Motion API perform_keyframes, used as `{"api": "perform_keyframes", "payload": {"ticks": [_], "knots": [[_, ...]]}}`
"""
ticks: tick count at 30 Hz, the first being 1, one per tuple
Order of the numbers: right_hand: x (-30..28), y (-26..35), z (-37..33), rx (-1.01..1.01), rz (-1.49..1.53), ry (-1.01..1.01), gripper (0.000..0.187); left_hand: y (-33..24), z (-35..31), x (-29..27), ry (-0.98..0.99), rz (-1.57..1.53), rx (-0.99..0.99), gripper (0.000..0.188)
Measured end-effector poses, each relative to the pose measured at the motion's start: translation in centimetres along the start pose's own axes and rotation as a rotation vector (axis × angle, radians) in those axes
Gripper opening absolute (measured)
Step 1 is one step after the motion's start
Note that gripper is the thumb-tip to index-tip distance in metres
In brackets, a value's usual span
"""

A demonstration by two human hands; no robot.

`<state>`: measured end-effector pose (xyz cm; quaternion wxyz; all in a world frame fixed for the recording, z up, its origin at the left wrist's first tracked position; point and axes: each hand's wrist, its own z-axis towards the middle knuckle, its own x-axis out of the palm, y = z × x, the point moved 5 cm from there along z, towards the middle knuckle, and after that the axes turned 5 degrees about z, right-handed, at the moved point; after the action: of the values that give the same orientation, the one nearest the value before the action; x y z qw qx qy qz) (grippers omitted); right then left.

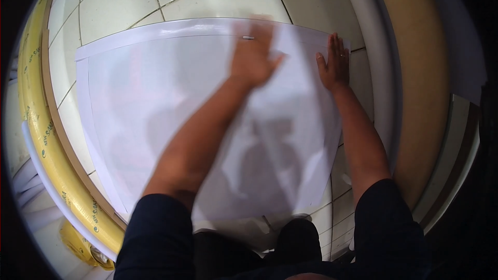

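Note:
A large white sheet (140,124) lies spread across the tiles, with a glossy strip (171,28) along its far edge. Over the far part of the sheet, my left hand (255,54) is blurred by motion, its fingers stretched out and its thumb apart; whether it touches the sheet I cannot tell. Flat at the far right corner rests my right hand (335,67), fingers extended and holding nothing. Shadows of my arms and head fall on the sheet, and faint coloured patches show through its left side.
Tiled floor (218,2) surrounds the sheet. To the left lies a long yellow wrapped roll (54,161) beside several white rolls (31,184). A grey-white tube (381,62) and a tan roll (423,72) run along the right. My knees (298,238) are at the near edge.

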<state>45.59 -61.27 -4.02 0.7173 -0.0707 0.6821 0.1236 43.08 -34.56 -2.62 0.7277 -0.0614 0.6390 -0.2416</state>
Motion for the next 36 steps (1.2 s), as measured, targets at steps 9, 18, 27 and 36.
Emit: {"api": "perform_keyframes", "payload": {"ticks": [9,18,27,36], "knots": [[-0.4,-0.1,0.2,-0.019,0.008,-0.030,0.072,-6.2,2.6,3.9,0.160,0.113,-0.008,0.079],[-0.3,-0.1,-0.1,-0.029,0.002,-0.050,0.070,15.1,-1.1,-6.3,0.026,0.442,-0.641,0.099],[1.7,0.9,2.4,0.317,-0.010,-0.052,0.073,14.5,-0.2,-6.1,0.105,0.445,-0.673,0.095],[2.2,26.9,14.4,-0.052,0.207,0.020,0.070,15.3,-0.5,-6.1,0.064,0.403,-0.661,0.095]]}}
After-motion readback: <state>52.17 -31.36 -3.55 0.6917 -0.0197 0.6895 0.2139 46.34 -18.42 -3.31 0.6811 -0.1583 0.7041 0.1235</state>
